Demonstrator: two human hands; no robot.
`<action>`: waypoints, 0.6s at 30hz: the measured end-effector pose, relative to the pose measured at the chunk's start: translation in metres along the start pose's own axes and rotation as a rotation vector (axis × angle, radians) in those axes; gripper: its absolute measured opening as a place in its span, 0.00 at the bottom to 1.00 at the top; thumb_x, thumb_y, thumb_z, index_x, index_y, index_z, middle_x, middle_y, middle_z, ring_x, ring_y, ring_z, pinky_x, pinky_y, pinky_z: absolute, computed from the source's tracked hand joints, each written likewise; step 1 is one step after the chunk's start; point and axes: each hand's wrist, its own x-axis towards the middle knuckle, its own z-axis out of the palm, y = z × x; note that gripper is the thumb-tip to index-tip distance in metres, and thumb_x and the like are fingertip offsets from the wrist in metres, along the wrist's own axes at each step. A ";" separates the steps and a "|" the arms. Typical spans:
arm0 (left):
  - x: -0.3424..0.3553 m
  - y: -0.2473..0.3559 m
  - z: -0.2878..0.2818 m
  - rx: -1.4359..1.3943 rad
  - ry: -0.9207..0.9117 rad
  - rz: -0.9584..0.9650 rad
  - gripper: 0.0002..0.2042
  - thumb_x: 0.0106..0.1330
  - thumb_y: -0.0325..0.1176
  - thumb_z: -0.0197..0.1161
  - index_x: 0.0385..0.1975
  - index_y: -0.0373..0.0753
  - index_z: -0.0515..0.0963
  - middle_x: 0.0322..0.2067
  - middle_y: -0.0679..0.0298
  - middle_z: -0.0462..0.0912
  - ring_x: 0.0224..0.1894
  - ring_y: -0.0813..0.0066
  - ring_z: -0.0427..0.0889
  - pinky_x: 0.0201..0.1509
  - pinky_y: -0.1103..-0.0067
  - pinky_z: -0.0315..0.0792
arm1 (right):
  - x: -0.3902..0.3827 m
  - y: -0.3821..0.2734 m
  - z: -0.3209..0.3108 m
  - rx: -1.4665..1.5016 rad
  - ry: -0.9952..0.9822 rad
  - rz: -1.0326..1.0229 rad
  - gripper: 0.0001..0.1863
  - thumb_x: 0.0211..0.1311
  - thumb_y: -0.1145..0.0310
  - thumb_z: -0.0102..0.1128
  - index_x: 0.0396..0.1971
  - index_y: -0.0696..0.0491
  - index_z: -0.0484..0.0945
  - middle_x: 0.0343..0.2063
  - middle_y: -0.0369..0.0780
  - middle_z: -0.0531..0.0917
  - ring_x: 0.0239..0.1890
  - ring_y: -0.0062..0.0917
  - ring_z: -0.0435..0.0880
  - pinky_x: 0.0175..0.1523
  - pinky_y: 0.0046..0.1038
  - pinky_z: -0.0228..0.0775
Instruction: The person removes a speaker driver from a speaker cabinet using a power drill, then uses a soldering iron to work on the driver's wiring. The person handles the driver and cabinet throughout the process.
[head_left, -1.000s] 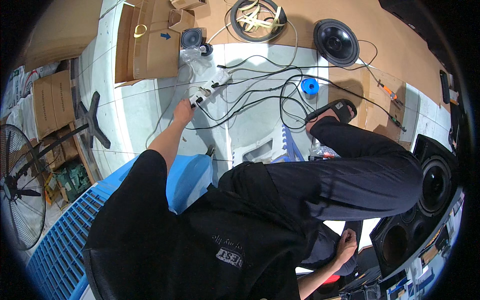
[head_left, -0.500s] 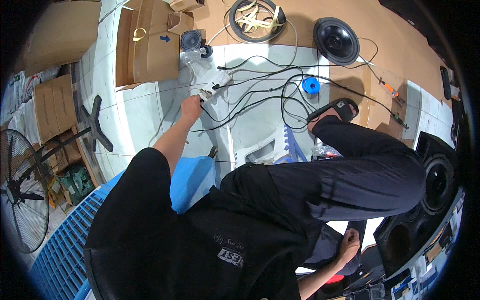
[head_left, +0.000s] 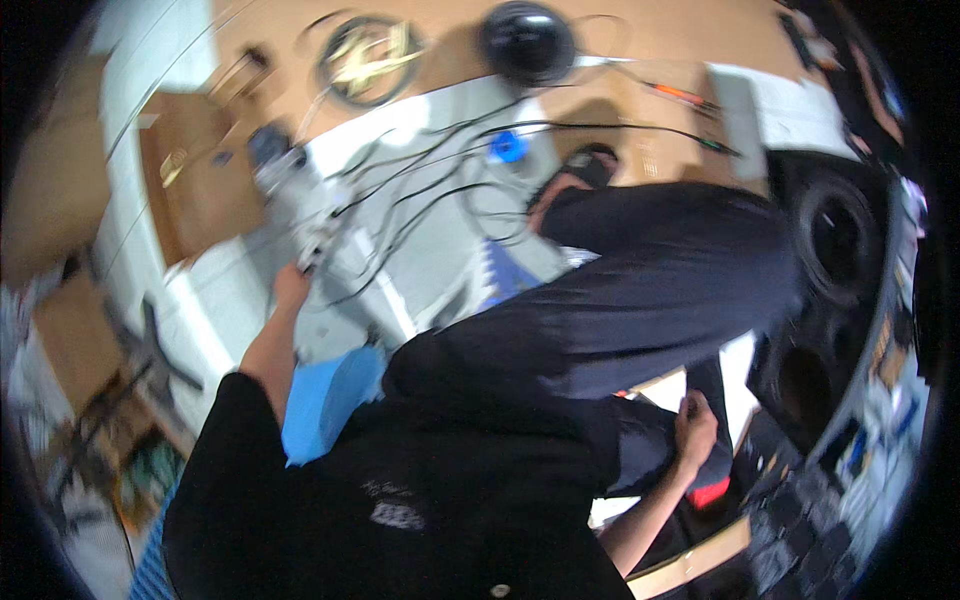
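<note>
My left hand (head_left: 292, 287), arm stretched out, is closed at the end of a black cable (head_left: 398, 240), beside a whitish power strip (head_left: 318, 235) on the tiled floor. Motion blur hides its fingertips. Clear plastic wrapping (head_left: 290, 188) lies just beyond the strip. More dark cables run across the tiles toward a blue roll (head_left: 508, 147) near my sandalled foot (head_left: 580, 170). My right hand (head_left: 695, 430) rests low by my leg, fingers curled; whatever may be in them is hidden.
An open cardboard box (head_left: 205, 205) stands at the left. Farther off lie a round black speaker driver (head_left: 528, 45) and a ring with yellow strips (head_left: 372, 62). An orange-handled tool (head_left: 680, 95) lies on cardboard. A large speaker cabinet (head_left: 835, 235) stands at the right, blue plastic (head_left: 330, 400) near my left elbow.
The whole view has shifted and blurred, with floor things now farther left. My left hand stays by the power strip; my right hand remains low by my leg.
</note>
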 end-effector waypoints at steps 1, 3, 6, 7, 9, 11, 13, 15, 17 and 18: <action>0.000 -0.005 0.003 -0.053 0.044 -0.011 0.18 0.62 0.46 0.69 0.39 0.35 0.83 0.37 0.44 0.86 0.43 0.41 0.85 0.47 0.54 0.77 | 0.007 -0.022 -0.015 0.057 -0.089 0.096 0.12 0.65 0.63 0.63 0.44 0.52 0.85 0.39 0.46 0.89 0.42 0.43 0.89 0.47 0.41 0.80; 0.001 0.012 0.009 0.039 0.027 -0.004 0.18 0.61 0.45 0.70 0.36 0.32 0.83 0.37 0.43 0.86 0.43 0.41 0.85 0.47 0.54 0.77 | 0.000 -0.014 -0.019 0.055 -0.007 0.101 0.11 0.64 0.65 0.65 0.43 0.52 0.86 0.36 0.46 0.89 0.39 0.41 0.90 0.44 0.40 0.81; 0.011 0.001 0.003 0.107 -0.028 0.041 0.21 0.56 0.46 0.74 0.36 0.32 0.85 0.39 0.43 0.87 0.44 0.42 0.86 0.46 0.55 0.78 | 0.003 -0.013 -0.029 0.070 -0.025 0.143 0.11 0.60 0.65 0.67 0.42 0.51 0.87 0.36 0.46 0.89 0.39 0.41 0.90 0.45 0.40 0.81; 0.013 0.003 -0.004 0.088 -0.066 0.083 0.23 0.54 0.48 0.76 0.36 0.32 0.85 0.39 0.44 0.87 0.44 0.43 0.86 0.47 0.56 0.79 | 0.004 -0.002 -0.023 0.053 0.013 0.101 0.12 0.59 0.64 0.68 0.42 0.50 0.88 0.37 0.45 0.89 0.39 0.40 0.89 0.47 0.40 0.81; 0.022 0.001 0.000 0.135 -0.138 0.159 0.28 0.49 0.53 0.79 0.38 0.32 0.85 0.39 0.46 0.88 0.45 0.45 0.87 0.47 0.58 0.80 | -0.004 -0.008 -0.038 0.042 0.045 0.086 0.11 0.60 0.63 0.68 0.40 0.50 0.87 0.34 0.44 0.89 0.38 0.40 0.88 0.46 0.40 0.80; 0.035 -0.013 -0.023 0.369 -0.181 0.236 0.31 0.47 0.57 0.81 0.36 0.32 0.86 0.39 0.47 0.88 0.45 0.49 0.88 0.47 0.60 0.80 | 0.008 -0.013 -0.034 0.130 0.109 -0.027 0.12 0.60 0.62 0.67 0.41 0.52 0.87 0.32 0.42 0.89 0.36 0.39 0.88 0.45 0.39 0.80; 0.054 -0.004 -0.054 0.711 -0.291 0.369 0.32 0.46 0.59 0.81 0.34 0.32 0.86 0.39 0.47 0.89 0.44 0.51 0.89 0.46 0.60 0.80 | 0.016 -0.019 -0.038 0.199 0.022 -0.031 0.14 0.61 0.63 0.66 0.43 0.53 0.87 0.35 0.45 0.89 0.40 0.40 0.88 0.48 0.41 0.79; 0.026 0.104 -0.097 0.563 -0.511 0.133 0.32 0.47 0.62 0.79 0.31 0.31 0.86 0.38 0.46 0.89 0.44 0.52 0.89 0.46 0.60 0.81 | 0.019 -0.020 -0.037 0.355 -0.069 -0.064 0.15 0.61 0.62 0.66 0.44 0.54 0.87 0.37 0.48 0.88 0.43 0.44 0.87 0.51 0.42 0.78; 0.019 0.190 -0.162 0.665 -0.483 0.323 0.31 0.52 0.64 0.75 0.26 0.33 0.86 0.36 0.45 0.88 0.43 0.50 0.89 0.46 0.58 0.80 | 0.034 -0.025 -0.030 0.575 -0.190 -0.225 0.17 0.63 0.61 0.64 0.48 0.54 0.85 0.42 0.52 0.87 0.49 0.48 0.85 0.56 0.43 0.76; 0.045 0.205 -0.180 0.619 -0.294 0.373 0.31 0.56 0.63 0.73 0.33 0.33 0.87 0.36 0.44 0.88 0.44 0.46 0.88 0.47 0.58 0.80 | 0.048 -0.044 -0.036 0.565 -0.261 -0.317 0.19 0.65 0.59 0.64 0.51 0.54 0.84 0.45 0.52 0.86 0.53 0.48 0.83 0.59 0.43 0.75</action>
